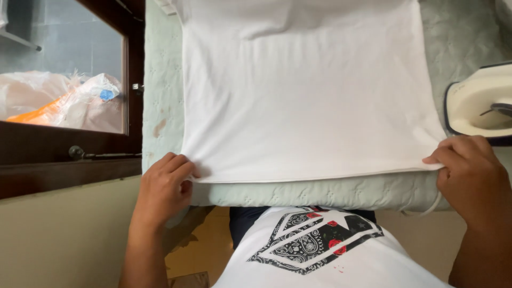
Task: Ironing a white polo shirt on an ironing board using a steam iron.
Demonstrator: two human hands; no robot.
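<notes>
At nine o'clock a dark wooden window frame (133, 80) looks onto crumpled plastic bags (64, 98), orange and pale, beyond the glass. Below it runs a plain cream wall (64, 234).

The left hand (162, 186) sits at about seven o'clock, its fingers curled over the near left corner of a white garment (304, 90), pinching the hem against the padded edge beneath. The grasp looks firm but light, thumb side tucked under the cloth.

The white garment lies flat across the middle, spreading from the near hem at six o'clock up toward twelve, on a pale green quilted ironing pad (320, 193). It looks like thin knit cotton: light, limp and soft, likely to slide a little on the pad and to crease wherever it is bunched. It would not hold a shape by itself, so the corners of the hem, where both hands are, seem the sensible holds; pulling them apart would keep the edge taut.

Below the pad, at six o'clock, the person's own white printed shirt (314, 250) shows.

The right hand (469, 170) at four o'clock is closed on the near right corner of the hem. Just above it, at three o'clock, a cream iron with a dark rim (474, 101) rests on the pad, clear of the cloth.
</notes>
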